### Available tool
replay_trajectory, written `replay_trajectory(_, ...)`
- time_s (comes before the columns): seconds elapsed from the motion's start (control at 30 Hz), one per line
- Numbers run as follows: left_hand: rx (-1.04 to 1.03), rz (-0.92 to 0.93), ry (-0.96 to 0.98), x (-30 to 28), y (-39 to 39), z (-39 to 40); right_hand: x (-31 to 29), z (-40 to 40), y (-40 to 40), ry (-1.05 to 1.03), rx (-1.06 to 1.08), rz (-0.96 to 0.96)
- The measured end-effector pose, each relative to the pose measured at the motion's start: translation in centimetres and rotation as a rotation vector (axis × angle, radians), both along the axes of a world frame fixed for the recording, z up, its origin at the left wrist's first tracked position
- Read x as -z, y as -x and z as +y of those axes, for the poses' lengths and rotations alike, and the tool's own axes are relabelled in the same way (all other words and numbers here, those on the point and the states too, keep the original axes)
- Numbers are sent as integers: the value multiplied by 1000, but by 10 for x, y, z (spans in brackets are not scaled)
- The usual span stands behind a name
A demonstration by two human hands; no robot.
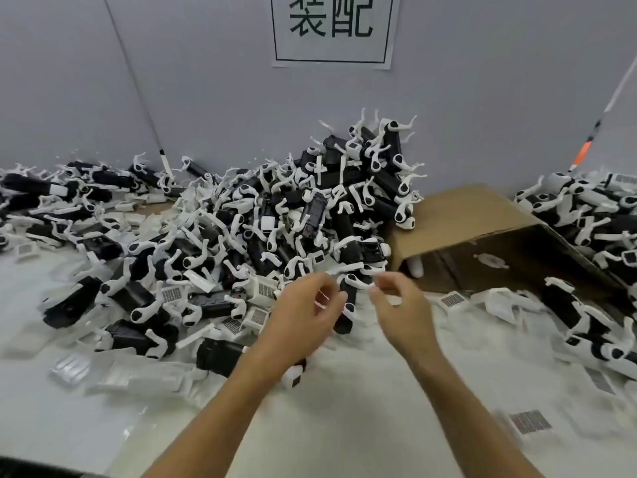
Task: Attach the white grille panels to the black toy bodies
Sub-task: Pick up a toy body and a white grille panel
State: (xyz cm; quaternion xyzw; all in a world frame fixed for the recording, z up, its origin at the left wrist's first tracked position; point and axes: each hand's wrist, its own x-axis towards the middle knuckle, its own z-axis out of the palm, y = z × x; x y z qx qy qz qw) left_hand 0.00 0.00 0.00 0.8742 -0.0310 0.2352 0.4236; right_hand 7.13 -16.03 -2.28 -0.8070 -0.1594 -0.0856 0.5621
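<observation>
Against the grey wall (206, 81): large heap of black toy bodies (293, 215) with white legs, spread over white surface (344, 426). Right of heap: brown cardboard box (482, 219), tipped open. Before heap: loose white grille panels (256, 317). At heap's near edge: left hand (303, 322), right hand (400, 305), fingers curled; grasp blurred, cannot tell contents.

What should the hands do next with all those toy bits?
Probably the left hand should reach down and pick up a black toy body lying just ahead. Both hands, the right hand too, hover with curled fingers and seem to hold nothing, though blur makes that uncertain.
</observation>
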Motion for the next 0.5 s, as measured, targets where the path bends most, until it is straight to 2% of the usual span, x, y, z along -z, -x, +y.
replay_trajectory(0.07,-70,287,-227,4,-29,-6,14,17,-11,149,15,191)
replay_trajectory(0.13,-117,422,-426,16,-51,-11,43,25,-13,141,-4,273)
replay_trajectory(0.27,-153,471,-833,34,-63,-22,69,6,-9,-31,74,145)
replay_trajectory(0.33,-148,435,-939,35,-69,-29,69,3,-9,-105,105,133)
replay_trajectory(0.4,-123,354,-839,31,-70,-43,66,-2,-8,-258,124,173)
replay_trajectory(0.43,-109,318,-650,28,-70,-49,62,-6,-8,-356,111,211)
replay_trajectory(0.5,-61,240,-151,25,-71,-60,51,-15,-10,-620,51,324)
